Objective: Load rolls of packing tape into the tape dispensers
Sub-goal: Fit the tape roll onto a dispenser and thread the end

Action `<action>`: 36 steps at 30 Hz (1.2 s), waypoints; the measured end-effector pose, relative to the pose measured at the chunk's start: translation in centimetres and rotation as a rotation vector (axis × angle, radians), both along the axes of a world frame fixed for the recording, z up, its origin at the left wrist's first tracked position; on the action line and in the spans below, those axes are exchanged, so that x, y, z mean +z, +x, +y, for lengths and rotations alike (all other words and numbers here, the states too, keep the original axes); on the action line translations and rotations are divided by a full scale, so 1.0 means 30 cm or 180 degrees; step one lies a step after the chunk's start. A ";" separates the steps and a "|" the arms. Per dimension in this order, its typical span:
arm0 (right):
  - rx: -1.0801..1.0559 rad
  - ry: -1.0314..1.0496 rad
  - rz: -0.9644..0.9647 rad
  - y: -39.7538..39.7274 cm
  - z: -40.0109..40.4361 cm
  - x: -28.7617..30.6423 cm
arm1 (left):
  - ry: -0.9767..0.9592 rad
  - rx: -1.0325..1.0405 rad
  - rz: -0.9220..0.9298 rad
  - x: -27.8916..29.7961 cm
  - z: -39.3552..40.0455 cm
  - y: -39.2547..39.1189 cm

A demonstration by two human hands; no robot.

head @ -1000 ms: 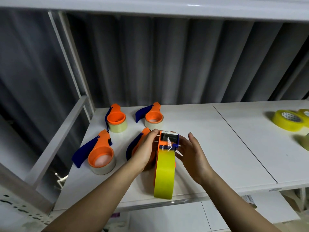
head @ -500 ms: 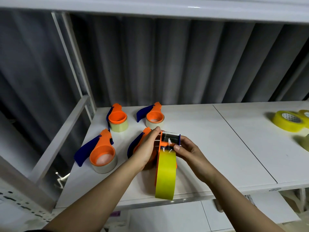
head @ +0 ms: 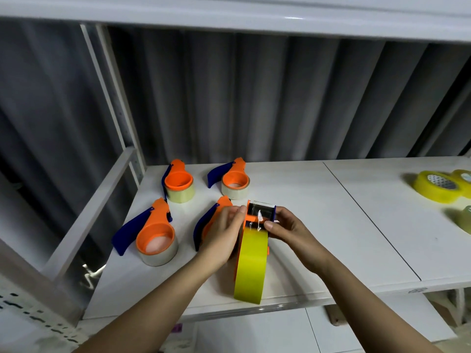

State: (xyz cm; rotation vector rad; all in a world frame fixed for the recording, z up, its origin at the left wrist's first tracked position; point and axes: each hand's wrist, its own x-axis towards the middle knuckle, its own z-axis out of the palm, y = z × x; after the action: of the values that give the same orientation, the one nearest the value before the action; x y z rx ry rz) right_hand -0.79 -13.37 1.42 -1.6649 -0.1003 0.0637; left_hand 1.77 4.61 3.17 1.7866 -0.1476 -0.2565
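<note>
Near the front edge of the white shelf point(head: 318, 225), head view: you have the orange dispenser point(head: 251, 220) standing on edge with the yellow tape roll point(head: 251, 263) already seated in it, the roll overhanging the front edge a bit. Left hand point(head: 224, 235) is wrapped round the dispenser's left side, fingers curled on the frame. Right hand point(head: 288, 230) pinches at the cutter head, thumb pressed on the loose tape end point(head: 258, 221) just under the clear guard. Step in hand looks like threading the tape end up to the blade. Keep the left grip firm so the frame doesn't tip off the edge, pull the end straight, not skewed, and keep fingertips clear of the serrated teeth at the top. Four more dispensers sit toward the back left corner, one point(head: 211, 225) partly hidden behind your left hand. Spare yellow rolls point(head: 435, 186) lie at the right edge.
</note>
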 end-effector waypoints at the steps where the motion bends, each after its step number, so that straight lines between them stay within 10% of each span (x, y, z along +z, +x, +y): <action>1: 0.0018 -0.0090 -0.0023 0.003 -0.003 0.012 | 0.0176 0.0141 -0.0242 -0.002 0.012 -0.019; 6: 0.0019 -0.0404 -0.0195 0.017 -0.017 0.025 | 0.0884 -0.0304 0.0080 -0.044 0.038 -0.061; 12: -0.0172 -0.0723 -0.0015 0.036 -0.031 0.064 | 0.0048 -0.0034 0.0576 -0.071 0.007 -0.068; 36: 0.0815 -0.1295 -0.0581 0.102 -0.109 0.230 | 0.0236 -0.0665 0.0077 0.075 0.099 -0.073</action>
State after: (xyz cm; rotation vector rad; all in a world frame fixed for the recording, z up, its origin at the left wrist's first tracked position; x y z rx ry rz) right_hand 2.28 -16.64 8.32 -2.0541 -0.4647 0.1323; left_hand -0.42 7.57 5.42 1.8422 -0.3120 -0.4379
